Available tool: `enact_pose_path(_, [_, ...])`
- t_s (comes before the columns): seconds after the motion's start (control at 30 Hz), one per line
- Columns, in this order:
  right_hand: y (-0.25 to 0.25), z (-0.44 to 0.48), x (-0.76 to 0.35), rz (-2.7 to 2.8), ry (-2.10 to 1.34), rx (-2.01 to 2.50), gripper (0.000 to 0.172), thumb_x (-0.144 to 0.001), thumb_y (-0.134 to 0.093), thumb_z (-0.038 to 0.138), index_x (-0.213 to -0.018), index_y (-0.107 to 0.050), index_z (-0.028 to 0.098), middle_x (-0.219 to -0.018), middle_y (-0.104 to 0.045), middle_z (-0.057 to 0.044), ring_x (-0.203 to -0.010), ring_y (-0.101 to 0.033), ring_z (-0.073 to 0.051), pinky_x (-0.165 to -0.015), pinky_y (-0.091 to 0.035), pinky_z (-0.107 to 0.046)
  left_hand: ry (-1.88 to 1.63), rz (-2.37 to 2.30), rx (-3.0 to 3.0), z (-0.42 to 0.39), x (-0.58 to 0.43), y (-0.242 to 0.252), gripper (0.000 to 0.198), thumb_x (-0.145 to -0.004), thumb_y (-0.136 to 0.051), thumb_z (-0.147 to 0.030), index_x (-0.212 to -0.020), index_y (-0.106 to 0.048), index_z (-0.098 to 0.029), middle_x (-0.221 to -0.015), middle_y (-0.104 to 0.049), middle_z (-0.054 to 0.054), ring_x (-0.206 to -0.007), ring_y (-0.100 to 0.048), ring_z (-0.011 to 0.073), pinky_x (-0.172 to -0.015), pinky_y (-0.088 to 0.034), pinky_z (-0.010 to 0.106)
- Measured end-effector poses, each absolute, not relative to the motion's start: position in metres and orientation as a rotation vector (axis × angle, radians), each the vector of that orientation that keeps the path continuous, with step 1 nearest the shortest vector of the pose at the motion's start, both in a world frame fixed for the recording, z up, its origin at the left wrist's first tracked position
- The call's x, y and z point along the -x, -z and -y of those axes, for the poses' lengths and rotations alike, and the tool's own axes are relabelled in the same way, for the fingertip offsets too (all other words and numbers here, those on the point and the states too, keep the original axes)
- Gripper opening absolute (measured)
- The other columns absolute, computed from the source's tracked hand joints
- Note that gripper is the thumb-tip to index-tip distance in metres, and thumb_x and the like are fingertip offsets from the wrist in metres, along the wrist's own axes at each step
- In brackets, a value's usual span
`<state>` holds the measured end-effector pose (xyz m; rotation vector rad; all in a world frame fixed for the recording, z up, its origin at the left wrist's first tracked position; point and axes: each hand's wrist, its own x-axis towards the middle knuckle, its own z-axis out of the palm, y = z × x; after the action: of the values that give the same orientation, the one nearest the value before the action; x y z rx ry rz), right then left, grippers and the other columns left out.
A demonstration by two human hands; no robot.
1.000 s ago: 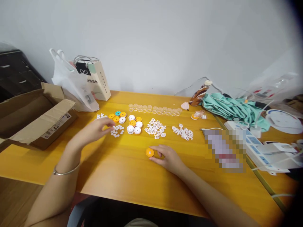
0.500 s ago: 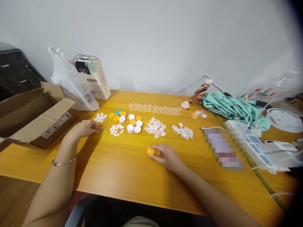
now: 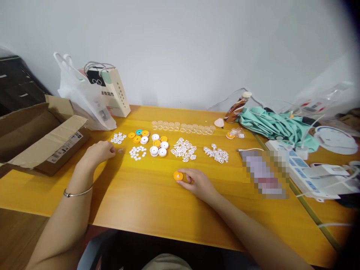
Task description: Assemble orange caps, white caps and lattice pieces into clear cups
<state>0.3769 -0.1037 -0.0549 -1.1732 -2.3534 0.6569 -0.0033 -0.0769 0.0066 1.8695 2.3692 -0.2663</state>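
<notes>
My right hand [image 3: 198, 183] pinches an orange round wheel-like disc [image 3: 176, 177] by its edge, with a small white piece at its centre. Over at the left, my left hand [image 3: 100, 152] has its fingers drawn together beside a few tiny, hard-to-see parts [image 3: 120, 150]; whatever it grips is hidden. Small white caps [image 3: 118, 138] lie just beyond that hand. Closer to the middle are white round pieces [image 3: 137, 153] and several stacked orange, white and teal discs [image 3: 162, 152]. White lattice-like pieces [image 3: 184, 149] form one pile, with a second pile of lattice pieces [image 3: 216, 154] farther right.
Clear plastic cups [image 3: 197, 129] stand in a row at the back. An open cardboard box [image 3: 67, 144] and bags [image 3: 118, 93] are on the left. To the right are a bottle [image 3: 237, 108], green cloth [image 3: 278, 125], a power strip [image 3: 302, 170] and a blurred-out object [image 3: 264, 174].
The fingers of my left hand have drawn closer together by the tiny parts. My right hand keeps its hold on the orange disc. The whole view has shifted slightly.
</notes>
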Motion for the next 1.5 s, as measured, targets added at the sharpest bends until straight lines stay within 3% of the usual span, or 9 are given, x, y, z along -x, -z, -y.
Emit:
enact_pose_path(0.17, [0.054, 0.103, -0.376, 2.355, -0.667, 1.188, 0.03, -0.08, -0.056, 0.039, -0.104, -0.062, 0.022, -0.06, -0.048, 0.003, -0.055, -0.046, -0.011, -0.056, -0.033, -0.022, 0.189, -2.478, -1.935, 0.085, -0.008, -0.016, 0.021, -0.071, -0.049, -0.034, -0.075, -0.064, -0.02, -0.08, -0.065, 0.009, -0.072, -0.06, 0.0269, -0.057, -0.04, 0.031])
enact_pose_path(0.27, [0.055, 0.102, -0.375, 2.363, -0.651, 1.189, 0.031, -0.081, -0.055, 0.04, -0.104, -0.063, 0.022, -0.059, -0.049, 0.003, -0.054, -0.044, -0.011, -0.054, -0.032, -0.022, -0.209, -2.538, -2.202, 0.092, -0.034, -0.022, 0.021, -0.079, -0.045, -0.031, -0.076, -0.062, -0.018, -0.081, -0.065, 0.009, -0.075, -0.06, 0.0253, -0.063, -0.041, 0.032])
enact_pose_path(0.4, [0.057, 0.102, -0.375, 2.356, -0.628, 1.198, 0.032, -0.081, -0.055, 0.041, -0.105, -0.064, 0.023, -0.059, -0.049, 0.003, -0.053, -0.044, -0.011, -0.054, -0.032, -0.022, -0.704, -1.715, -2.679, 0.1, -0.095, -0.008, 0.021, -0.087, -0.043, -0.027, -0.086, -0.062, -0.018, -0.087, -0.066, 0.006, -0.082, -0.059, 0.0191, -0.076, -0.041, 0.03])
enact_pose_path(0.53, [0.059, 0.101, -0.374, 2.357, -0.632, 1.19, 0.032, -0.08, -0.055, 0.041, -0.105, -0.064, 0.023, -0.059, -0.051, 0.002, -0.054, -0.044, -0.011, -0.055, -0.032, -0.022, -0.633, -1.115, -2.724, 0.105, -0.149, 0.026, 0.02, -0.09, -0.042, -0.024, -0.09, -0.061, -0.018, -0.086, -0.065, 0.004, -0.081, -0.058, 0.0157, -0.074, -0.04, 0.027])
enact_pose_path(0.93, [0.055, 0.098, -0.37, 2.357, -0.662, 1.257, 0.03, -0.077, -0.059, 0.042, -0.102, -0.066, 0.027, -0.054, -0.047, 0.006, -0.05, -0.041, -0.009, -0.052, -0.028, -0.02, -0.817, -1.195, -2.302, 0.101, -0.171, 0.05, 0.014, -0.085, -0.052, -0.026, -0.083, -0.063, -0.018, -0.071, -0.061, 0.001, -0.069, -0.055, 0.0137, -0.07, -0.038, 0.029])
enact_pose_path(1.13, [0.052, 0.097, -0.368, 2.357, -0.699, 1.308, 0.035, -0.077, -0.058, 0.049, -0.103, -0.067, 0.028, -0.056, -0.05, 0.005, -0.052, -0.043, -0.009, -0.052, -0.027, -0.021, -0.903, -1.142, -2.16, 0.101, -0.172, 0.053, 0.015, -0.084, -0.052, -0.024, -0.082, -0.065, -0.015, -0.07, -0.059, 0.002, -0.065, -0.054, 0.0122, -0.062, -0.042, 0.024])
enact_pose_path(1.5, [0.052, 0.097, -0.367, 2.343, -0.699, 1.308, 0.033, -0.078, -0.058, 0.047, -0.103, -0.067, 0.028, -0.057, -0.052, 0.004, -0.052, -0.044, -0.009, -0.051, -0.028, -0.021, -0.93, -1.122, -2.081, 0.102, -0.172, 0.054, 0.014, -0.082, -0.056, -0.024, -0.082, -0.067, -0.016, -0.073, -0.06, 0.004, -0.068, -0.055, 0.0128, -0.065, -0.044, 0.026])
